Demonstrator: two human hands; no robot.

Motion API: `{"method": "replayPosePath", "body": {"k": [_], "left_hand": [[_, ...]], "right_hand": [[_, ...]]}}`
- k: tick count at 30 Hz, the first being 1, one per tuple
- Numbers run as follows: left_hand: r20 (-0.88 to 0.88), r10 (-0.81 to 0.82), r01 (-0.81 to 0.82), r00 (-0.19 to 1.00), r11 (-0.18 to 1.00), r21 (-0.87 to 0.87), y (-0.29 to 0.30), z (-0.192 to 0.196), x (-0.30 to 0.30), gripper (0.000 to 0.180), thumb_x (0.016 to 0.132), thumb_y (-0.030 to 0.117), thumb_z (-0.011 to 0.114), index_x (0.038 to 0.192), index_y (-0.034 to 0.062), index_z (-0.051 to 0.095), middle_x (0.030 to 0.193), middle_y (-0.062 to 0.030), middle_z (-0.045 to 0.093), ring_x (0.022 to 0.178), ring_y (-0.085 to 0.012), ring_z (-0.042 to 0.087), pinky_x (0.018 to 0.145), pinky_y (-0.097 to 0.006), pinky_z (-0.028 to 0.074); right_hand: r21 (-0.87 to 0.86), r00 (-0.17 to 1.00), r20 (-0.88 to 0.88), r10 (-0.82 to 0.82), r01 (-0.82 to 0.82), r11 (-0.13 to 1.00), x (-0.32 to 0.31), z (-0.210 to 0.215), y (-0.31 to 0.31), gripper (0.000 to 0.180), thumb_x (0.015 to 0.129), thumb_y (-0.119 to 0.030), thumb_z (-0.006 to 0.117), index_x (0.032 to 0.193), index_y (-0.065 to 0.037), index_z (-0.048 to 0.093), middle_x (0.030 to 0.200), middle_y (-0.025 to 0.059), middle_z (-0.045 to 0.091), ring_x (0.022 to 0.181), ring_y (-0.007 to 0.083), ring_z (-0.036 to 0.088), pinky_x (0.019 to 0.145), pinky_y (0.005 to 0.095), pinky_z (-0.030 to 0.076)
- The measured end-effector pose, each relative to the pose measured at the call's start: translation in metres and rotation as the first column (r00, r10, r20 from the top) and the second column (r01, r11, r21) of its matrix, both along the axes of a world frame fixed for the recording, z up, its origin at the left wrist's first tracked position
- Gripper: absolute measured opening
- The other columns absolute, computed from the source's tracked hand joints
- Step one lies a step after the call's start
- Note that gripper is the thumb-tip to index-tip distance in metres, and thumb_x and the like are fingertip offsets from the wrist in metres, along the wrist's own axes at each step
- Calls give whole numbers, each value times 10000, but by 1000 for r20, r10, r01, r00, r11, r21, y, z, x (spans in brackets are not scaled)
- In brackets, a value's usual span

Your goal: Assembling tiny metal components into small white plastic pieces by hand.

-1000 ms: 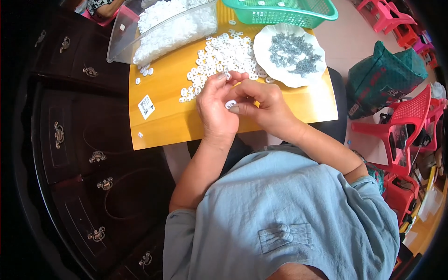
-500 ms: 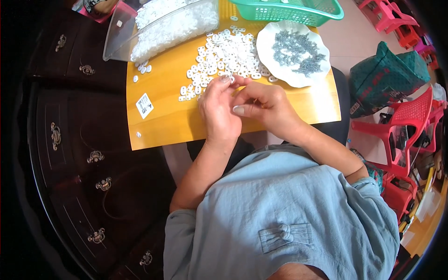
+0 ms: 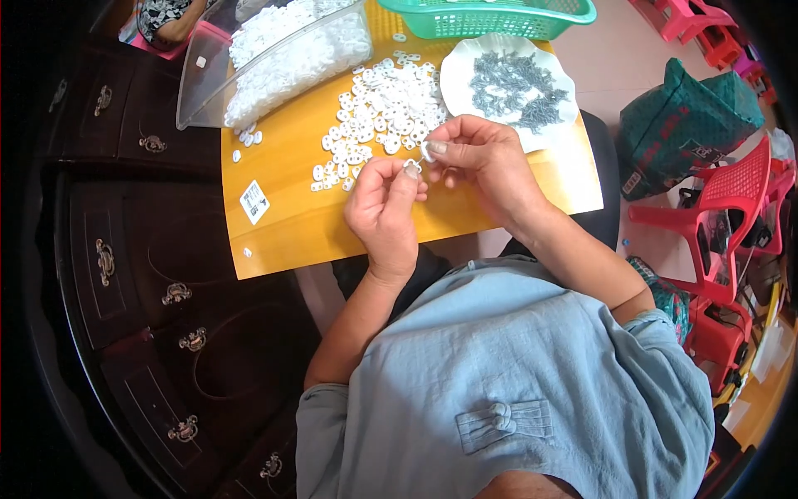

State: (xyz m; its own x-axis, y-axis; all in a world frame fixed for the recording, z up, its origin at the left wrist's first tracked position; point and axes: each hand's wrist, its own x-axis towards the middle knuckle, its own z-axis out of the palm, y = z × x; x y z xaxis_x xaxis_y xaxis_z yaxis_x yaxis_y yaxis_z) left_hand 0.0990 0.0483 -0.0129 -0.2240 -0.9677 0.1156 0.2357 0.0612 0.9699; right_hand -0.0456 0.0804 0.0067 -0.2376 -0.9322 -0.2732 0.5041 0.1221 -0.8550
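Note:
Over the near part of a yellow wooden table (image 3: 307, 237), my two hands meet almost fingertip to fingertip. My left hand (image 3: 384, 212) pinches a small white plastic piece (image 3: 411, 166) between thumb and forefinger. In my right hand (image 3: 490, 166), thumb and forefinger close on another small white piece (image 3: 427, 151), partly hidden by the thumb. Just beyond my fingers lies a loose heap of white oval pieces with two holes (image 3: 399, 100). To its right, a white scalloped plate (image 3: 454, 79) carries many small grey slender parts (image 3: 509, 87).
A clear plastic bin (image 3: 196, 91) full of white pieces stands at the far left, a green perforated basket (image 3: 499, 23) at the far edge. Dark drawers (image 3: 108, 266) flank the left. Right are a green bag (image 3: 686, 133) and red chair (image 3: 723, 208). Another person's arm (image 3: 176, 32) shows top left.
My hands have drawn apart slightly, and my left palm has turned down from facing up. White pieces now show at the fingertips of both hands. The view has shifted a little.

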Motion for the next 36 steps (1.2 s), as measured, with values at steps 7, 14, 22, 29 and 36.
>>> {"method": "replayPosePath", "body": {"k": [7,14,22,29,36], "left_hand": [[38,-16,17,999,1000,-18,-2,-2,0,75,927,38,575,910,-31,598,745,-75,634,650,-119,608,616,-250,508],[21,-30,30,999,1000,-6,-2,-2,3,67,925,24,565,913,-32,600,741,-77,629,641,-122,596,616,-256,509],[-167,-175,206,970,959,194,-6,7,14,70,932,13,611,974,-42,605,864,-92,654,721,-124,628,639,-244,528],[-230,-233,274,945,948,163,-2,9,22,223,885,-42,653,1095,-85,591,921,-139,666,765,-168,646,652,-266,546],[-87,-154,153,984,988,-15,6,11,25,242,874,-62,666,1106,-80,603,938,-105,642,785,-139,625,669,-251,542]], "right_hand": [[-42,991,-133,20,-26,999,0,0,2,49,905,-38,646,939,-3,651,833,48,667,689,106,613,629,224,471],[-148,979,-201,28,-59,987,8,-7,2,65,899,-52,662,940,-1,655,821,28,660,703,88,600,635,222,456],[-103,983,-121,140,-153,983,-3,-3,1,88,911,-80,654,937,4,660,809,40,667,686,101,611,626,218,459],[-123,964,-51,261,-265,956,-6,1,5,89,920,-82,640,924,5,654,785,53,666,672,114,626,598,221,472],[-50,937,-66,344,-347,936,-3,9,7,120,927,-130,652,906,-12,649,771,45,661,665,103,625,580,218,464]]}}
